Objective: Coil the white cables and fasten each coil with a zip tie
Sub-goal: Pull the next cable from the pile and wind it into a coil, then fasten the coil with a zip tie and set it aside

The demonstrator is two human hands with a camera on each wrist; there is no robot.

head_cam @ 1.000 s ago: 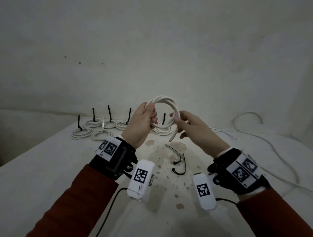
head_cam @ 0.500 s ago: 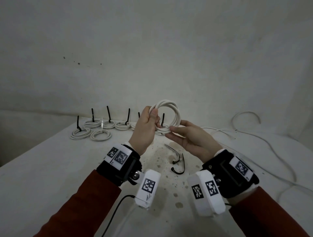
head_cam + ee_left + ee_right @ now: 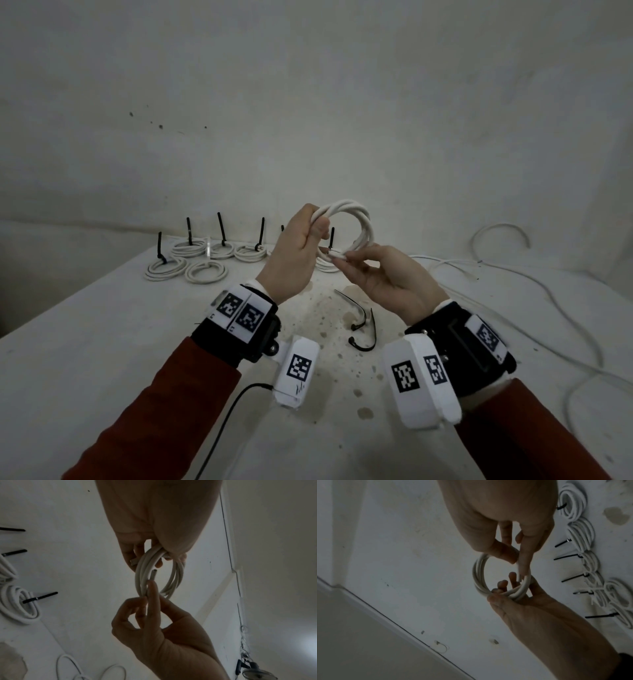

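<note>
A white cable coil [image 3: 363, 222] is held upright in the air above the table. My left hand [image 3: 298, 246] grips its upper left side, thumb over the strands. My right hand [image 3: 346, 262] pinches the loose cable end [image 3: 334, 254] against the coil's lower edge. In the left wrist view the coil [image 3: 139, 577] hangs between the left hand [image 3: 154, 520] above and the right hand [image 3: 163, 628] below. The right wrist view shows the coil [image 3: 476, 572] with my right fingers [image 3: 524, 561] along it. Two loose black zip ties [image 3: 363, 317] lie on the table beneath my hands.
Several finished coils [image 3: 205, 270] with upright black ties stand in rows at the table's [image 3: 85, 342] back left. Uncoiled white cables [image 3: 513, 284] trail over the right side. Brown stains mark the table's middle. A wall rises close behind.
The cable end that hung down below the coil has been brought up along its lower edge by my right hand. The coil has risen slightly and both wrists have moved closer.
</note>
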